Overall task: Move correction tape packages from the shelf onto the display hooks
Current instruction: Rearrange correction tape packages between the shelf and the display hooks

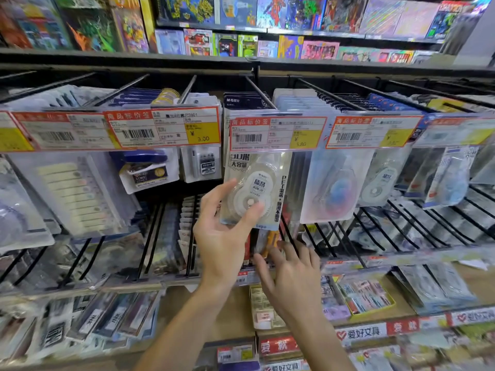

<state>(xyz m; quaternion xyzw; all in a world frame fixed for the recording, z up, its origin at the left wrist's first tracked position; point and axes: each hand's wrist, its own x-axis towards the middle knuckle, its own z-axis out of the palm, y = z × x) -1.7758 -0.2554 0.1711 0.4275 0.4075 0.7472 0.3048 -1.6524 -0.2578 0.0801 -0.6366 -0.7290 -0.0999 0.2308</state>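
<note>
L hand held the correction tape pkg up at about 12 o'clock from the wrists, thumb across the blister's lower front and fingers curled behind its L edge, so a pinch grip low on the card. Pkg stood upright, long axis running 12-to-6, tilted a touch toward 1 o'clock; its top edge sat tucked behind the price tag strip, so whether the hang-hole was already on the display hook couldn't be told. That hook ran back toward 11–12 o'clock, right above the pkg, w/ more cards already hanging on it. So the relation that mattered: card top vs. hook tip, basically in line vertically, and the L hand was the nearer one, already carrying the load. R hand was lower, at approx 5 o'clock from the pkg, fingers spread and reaching into the wire-divider shelf among the stacked pkgs; fingertips touched or sat just beside an orange-edged one, but no firm grip showed. Judgement: hang step was in hand w/ the L, next pick being lined up w/ the R. Next move prob. needed the card pushed straight back along the hook's line. Neighbour blister packs hung just beside at 3 o'clock, so snag risk there.
</note>
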